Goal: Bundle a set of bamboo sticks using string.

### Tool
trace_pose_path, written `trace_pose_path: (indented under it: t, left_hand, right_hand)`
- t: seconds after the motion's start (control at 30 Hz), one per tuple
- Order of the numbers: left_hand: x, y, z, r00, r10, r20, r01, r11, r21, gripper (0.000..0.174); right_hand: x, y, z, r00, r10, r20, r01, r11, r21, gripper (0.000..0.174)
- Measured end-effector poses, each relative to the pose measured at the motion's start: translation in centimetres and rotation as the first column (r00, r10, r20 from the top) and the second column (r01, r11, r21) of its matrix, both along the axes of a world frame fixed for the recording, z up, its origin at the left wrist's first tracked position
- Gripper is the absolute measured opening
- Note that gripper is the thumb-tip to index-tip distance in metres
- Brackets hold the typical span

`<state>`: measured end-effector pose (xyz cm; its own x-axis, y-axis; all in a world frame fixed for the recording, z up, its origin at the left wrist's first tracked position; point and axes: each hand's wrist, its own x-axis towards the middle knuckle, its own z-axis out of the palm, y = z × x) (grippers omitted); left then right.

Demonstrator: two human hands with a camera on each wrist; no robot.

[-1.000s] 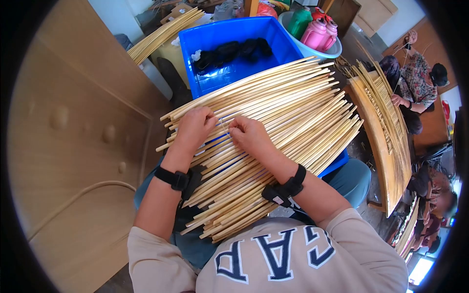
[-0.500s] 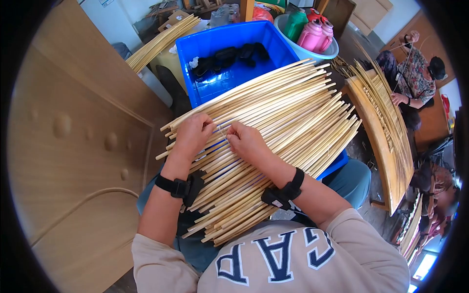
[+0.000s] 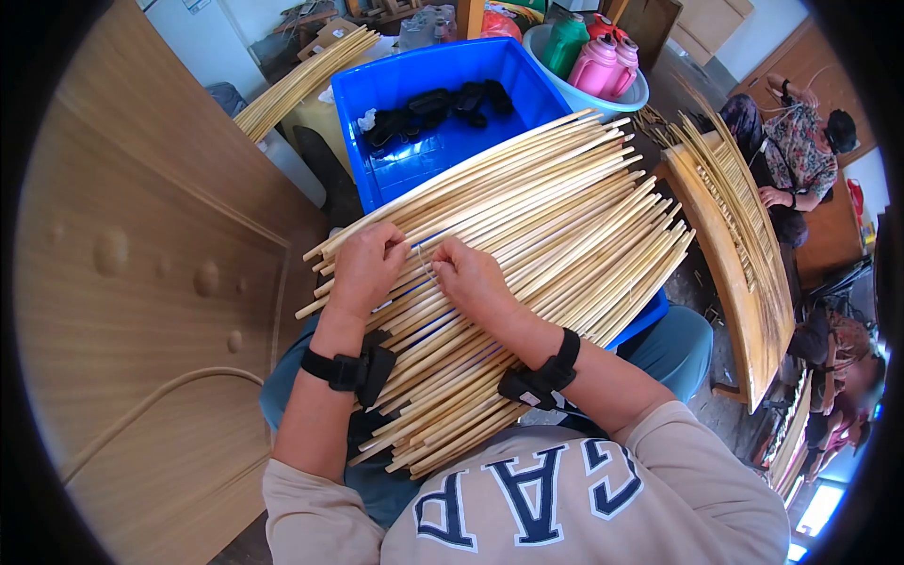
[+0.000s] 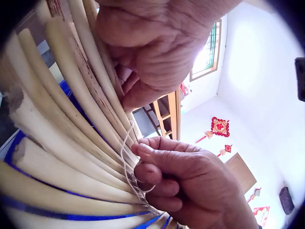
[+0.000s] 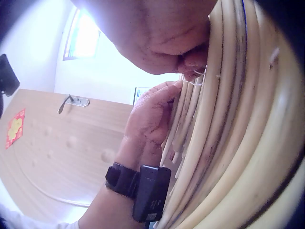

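Observation:
A wide layer of long pale peeled sticks (image 3: pixel 537 235) lies across the person's lap, over blue plastic. The left hand (image 3: pixel 367 268) is bent over the sticks' left part; in the left wrist view its fingertips (image 4: pixel 131 101) pinch at one outer stick (image 4: pixel 102 76). Just to its right, the right hand (image 3: pixel 473 282) has thumb and forefinger together on a thin white string (image 4: pixel 125 152). That string loops round the sticks between the hands, and its far part is hidden behind them. In the right wrist view the left hand (image 5: pixel 150 112) sits close beyond the string.
Beyond the sticks stands a blue bin (image 3: pixel 353 141) holding black items (image 3: pixel 428 108). A basin (image 3: pixel 640 99) with pink and green flasks is behind it. A wooden panel (image 3: pixel 160 282) borders the left. At right, a person (image 3: pixel 800 151) sits by a wooden bench (image 3: pixel 725 254) with more sticks.
The left hand has moved slightly toward the body, and the string loop shows more between the hands. The right hand stays nearly in place. The seated person's raised hand has come down a little.

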<state>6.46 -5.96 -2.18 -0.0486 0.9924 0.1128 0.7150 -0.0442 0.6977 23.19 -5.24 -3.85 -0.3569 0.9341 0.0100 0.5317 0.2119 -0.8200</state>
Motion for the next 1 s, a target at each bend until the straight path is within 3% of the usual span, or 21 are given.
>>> trace_pose_path:
  t: [0.73,1.0]
  left_hand:
    - [1.3,-1.2,0.3,1.0,0.004,0.019,-0.005,0.997,0.078,0.008]
    - [2.0,-1.5,0.1,0.995,-0.019,-0.1,0.041,0.975,0.22,0.008]
  right_hand:
    - [-0.1,-0.8,-0.2,0.999,-0.038,-0.027,0.04,0.993,0.111,0.01]
    - [-0.3,-0.7,-0.3,0.997,-0.079,-0.018,0.081,0.988,0.133,0.011]
